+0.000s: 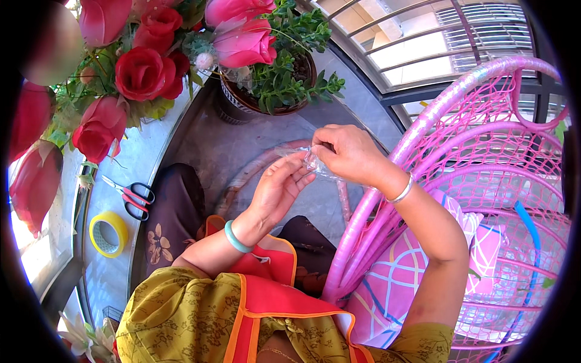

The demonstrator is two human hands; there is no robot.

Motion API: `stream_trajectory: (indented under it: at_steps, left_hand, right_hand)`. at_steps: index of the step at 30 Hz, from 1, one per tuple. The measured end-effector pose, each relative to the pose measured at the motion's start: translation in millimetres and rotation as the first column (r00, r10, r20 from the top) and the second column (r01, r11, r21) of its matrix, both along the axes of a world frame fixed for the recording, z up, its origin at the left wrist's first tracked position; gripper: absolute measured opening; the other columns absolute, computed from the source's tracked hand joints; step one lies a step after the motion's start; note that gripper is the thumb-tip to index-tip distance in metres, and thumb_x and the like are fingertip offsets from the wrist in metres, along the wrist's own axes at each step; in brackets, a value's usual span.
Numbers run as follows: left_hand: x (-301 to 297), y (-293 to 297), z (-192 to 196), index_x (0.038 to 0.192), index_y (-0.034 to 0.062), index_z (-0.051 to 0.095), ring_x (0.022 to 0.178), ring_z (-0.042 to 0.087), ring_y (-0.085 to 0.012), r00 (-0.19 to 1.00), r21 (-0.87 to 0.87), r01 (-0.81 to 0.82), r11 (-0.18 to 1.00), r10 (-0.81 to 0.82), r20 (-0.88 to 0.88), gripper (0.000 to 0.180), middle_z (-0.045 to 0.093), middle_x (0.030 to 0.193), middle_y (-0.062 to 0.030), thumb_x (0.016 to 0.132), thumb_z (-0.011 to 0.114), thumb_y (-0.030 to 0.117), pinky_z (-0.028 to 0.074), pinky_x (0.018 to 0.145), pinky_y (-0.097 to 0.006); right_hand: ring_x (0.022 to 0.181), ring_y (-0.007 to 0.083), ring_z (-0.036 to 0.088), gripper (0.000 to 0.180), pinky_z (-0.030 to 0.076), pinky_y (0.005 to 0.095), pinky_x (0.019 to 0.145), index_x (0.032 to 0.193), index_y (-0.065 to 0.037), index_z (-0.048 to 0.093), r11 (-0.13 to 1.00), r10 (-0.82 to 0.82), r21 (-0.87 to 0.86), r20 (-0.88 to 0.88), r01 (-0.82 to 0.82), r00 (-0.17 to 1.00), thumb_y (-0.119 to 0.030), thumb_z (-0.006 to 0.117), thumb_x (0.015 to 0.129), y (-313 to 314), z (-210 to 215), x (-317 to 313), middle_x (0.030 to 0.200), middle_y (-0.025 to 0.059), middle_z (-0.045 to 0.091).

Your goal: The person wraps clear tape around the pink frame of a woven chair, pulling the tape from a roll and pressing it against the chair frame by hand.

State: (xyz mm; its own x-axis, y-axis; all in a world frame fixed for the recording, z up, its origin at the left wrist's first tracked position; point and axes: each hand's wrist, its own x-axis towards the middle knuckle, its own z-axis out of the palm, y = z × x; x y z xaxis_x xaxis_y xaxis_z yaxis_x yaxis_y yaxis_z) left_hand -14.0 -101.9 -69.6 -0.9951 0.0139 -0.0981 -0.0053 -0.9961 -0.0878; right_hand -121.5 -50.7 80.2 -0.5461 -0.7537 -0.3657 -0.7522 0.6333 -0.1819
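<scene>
The right hand (pixel 346 152) pinches the upper end of a crinkled piece of clear plastic film (pixel 313 162) between thumb and fingertips, its wrist ringed by a thin silver bangle (pixel 401 191). The left hand (pixel 279 187) meets it from below, fingers raised and closed lightly on the lower edge of the same film, so the film is held between the two hands in front of the person's chest, above the lap. A pale green bangle (pixel 235 238) sits on the left wrist.

Below the hands lie a dark brown skirt with a pale leaf print (pixel 171 215) and a red apron with orange trim (pixel 266 290) over an olive patterned top. Just to the right stands a pink woven hanging chair (pixel 478 151) with a pink cushion crossed by blue and white lines (pixel 399 278).

To the left, a grey ledge (pixel 139 160) carries red-handled scissors (pixel 132 195) and, near them, a roll of yellow tape (pixel 109 233). Above the ledge spreads a bunch of red and pink roses (pixel 142 72). Beside it, beyond the hands, a dark round pot with a small-leaved green plant (pixel 284 75) stands on the grey floor.
</scene>
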Motion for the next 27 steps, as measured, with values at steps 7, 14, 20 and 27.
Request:
stream_trajectory:
  at_steps: [7, 14, 20, 27]
  left_hand:
    - [7, 0, 4, 0.103, 0.0003, 0.059, 0.094, 0.058, -0.0144, 0.999, -0.137, -0.035, 0.99, 0.039, 0.031, 0.018, 0.062, 0.101, -0.0082, 0.087, 0.055, 0.008, 0.048, 0.085, -0.03]
    - [1, -1, 7, 0.091, 0.0025, 0.058, 0.085, 0.057, -0.0121, 0.999, -0.17, -0.027, 0.985, 0.034, 0.035, 0.009, 0.06, 0.09, -0.0038, 0.088, 0.053, 0.01, 0.047, 0.081, -0.028]
    - [-1, 1, 4, 0.091, 0.0039, 0.058, 0.088, 0.055, -0.0121, 0.993, -0.216, -0.077, 0.973, 0.093, 0.067, 0.011, 0.06, 0.092, -0.0019, 0.089, 0.05, 0.012, 0.043, 0.084, -0.029]
    - [-4, 5, 13, 0.09, 0.0021, 0.054, 0.088, 0.054, -0.0135, 0.992, -0.121, -0.089, 0.989, 0.099, 0.078, 0.008, 0.057, 0.091, -0.0045, 0.09, 0.048, 0.008, 0.043, 0.088, -0.031]
  right_hand:
    - [0.065, 0.032, 0.055, 0.015, 0.042, 0.039, 0.058, 0.077, -0.002, 0.059, 1.0, -0.012, 0.013, -0.028, 0.013, 1.0, -0.017, 0.056, 0.078, 2, -1, 1, 0.07, 0.0146, 0.056]
    - [0.065, 0.0316, 0.056, 0.015, 0.042, 0.039, 0.058, 0.076, -0.003, 0.059, 1.0, -0.018, 0.014, -0.02, 0.018, 1.0, -0.018, 0.056, 0.077, 3, -3, 4, 0.07, 0.0142, 0.056]
    - [0.065, 0.0316, 0.056, 0.015, 0.042, 0.0399, 0.058, 0.076, -0.003, 0.059, 1.0, -0.002, 0.01, -0.048, 0.002, 0.999, -0.018, 0.056, 0.077, 1, -3, 6, 0.07, 0.0134, 0.056]
    - [0.066, 0.032, 0.056, 0.016, 0.042, 0.0409, 0.058, 0.076, -0.004, 0.059, 1.0, -0.006, -0.006, -0.109, 0.005, 0.994, -0.019, 0.055, 0.077, 1, -1, 7, 0.071, 0.0126, 0.057]
